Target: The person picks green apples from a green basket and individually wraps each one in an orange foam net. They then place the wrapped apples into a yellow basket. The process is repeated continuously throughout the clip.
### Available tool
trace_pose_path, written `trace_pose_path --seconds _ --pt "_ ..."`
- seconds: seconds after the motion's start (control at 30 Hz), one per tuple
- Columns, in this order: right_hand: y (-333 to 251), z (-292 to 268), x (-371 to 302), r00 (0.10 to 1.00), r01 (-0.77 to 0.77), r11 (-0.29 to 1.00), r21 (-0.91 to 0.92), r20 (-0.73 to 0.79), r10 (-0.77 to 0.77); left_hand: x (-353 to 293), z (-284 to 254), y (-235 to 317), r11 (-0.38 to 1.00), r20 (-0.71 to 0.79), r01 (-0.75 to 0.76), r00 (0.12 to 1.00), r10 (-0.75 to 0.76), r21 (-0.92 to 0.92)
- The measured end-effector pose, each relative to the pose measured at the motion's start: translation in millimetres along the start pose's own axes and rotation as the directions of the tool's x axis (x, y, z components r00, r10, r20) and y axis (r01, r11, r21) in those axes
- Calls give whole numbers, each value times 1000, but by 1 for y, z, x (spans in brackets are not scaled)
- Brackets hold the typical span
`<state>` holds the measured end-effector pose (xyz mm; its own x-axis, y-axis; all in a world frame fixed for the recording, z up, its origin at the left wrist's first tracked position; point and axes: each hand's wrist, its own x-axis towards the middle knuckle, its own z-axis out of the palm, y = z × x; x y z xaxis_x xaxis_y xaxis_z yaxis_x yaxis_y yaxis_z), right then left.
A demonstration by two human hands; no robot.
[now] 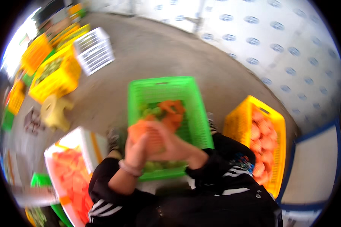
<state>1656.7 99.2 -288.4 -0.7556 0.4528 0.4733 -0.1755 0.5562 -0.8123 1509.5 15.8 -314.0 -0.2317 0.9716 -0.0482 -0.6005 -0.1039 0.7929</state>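
Both hands are closed around an orange foam net sleeve, blurred by motion; whether a fruit sits inside is hidden. My left hand grips its left side, and my right hand wraps over it from the right. They are above a green plastic crate standing between my feet. In that crate lie green round fruits and a few loose orange foam sleeves, just beyond my fingers.
To my right stands a yellow crate full of orange-sleeved round items. A white foam box of flat orange sleeves sits at my left. Farther left are a yellow stool, a white crate and stacked yellow crates.
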Motion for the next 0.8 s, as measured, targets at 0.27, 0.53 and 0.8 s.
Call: trace_pose_path --seconds 0.27,0.53,0.8 --pt "-15 -8 -13 912 -94 819 566 -281 299 -10 7 18 985 189 173 967 -171 2" --pt "-38 -105 -66 721 260 642 721 -587 367 -13 13 19 948 79 222 966 -245 229" --pt "3 -274 -264 -295 -190 708 680 -728 619 -29 16 25 911 -62 254 967 -247 324"
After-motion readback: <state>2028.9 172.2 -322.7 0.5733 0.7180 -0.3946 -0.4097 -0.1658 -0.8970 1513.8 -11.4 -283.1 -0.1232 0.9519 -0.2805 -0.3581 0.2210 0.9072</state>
